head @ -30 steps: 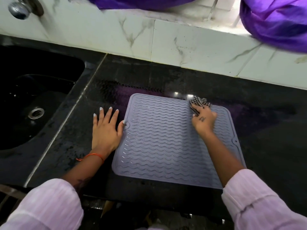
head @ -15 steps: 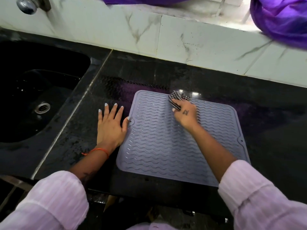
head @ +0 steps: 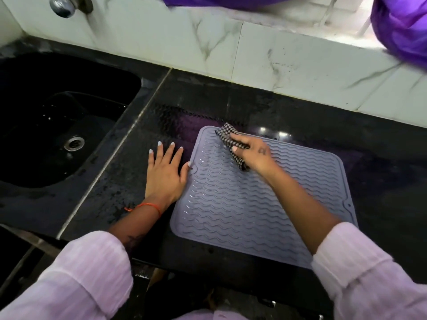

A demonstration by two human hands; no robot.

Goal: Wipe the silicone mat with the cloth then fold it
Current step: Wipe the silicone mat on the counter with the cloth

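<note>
A grey-lilac silicone mat [head: 249, 204] with wavy ridges lies flat on the black counter [head: 231, 107]. My right hand [head: 256, 155] grips a bunched black-and-white checked cloth [head: 228, 139] and presses it on the mat's far left corner. My left hand [head: 165, 174] rests flat on the counter beside the mat's left edge, fingers spread, thumb touching the rim near the small hanging hole.
A black sink [head: 57, 125] with a metal drain [head: 74, 143] lies to the left. A tap knob [head: 62, 6] juts from the white marble-tiled wall [head: 265, 56]. Purple fabric [head: 402, 26] hangs at the upper right. The counter's front edge runs just below the mat.
My right hand has dragged the cloth leftwards along the mat's far edge, from the far right corner to the far left corner. The left hand stays put.
</note>
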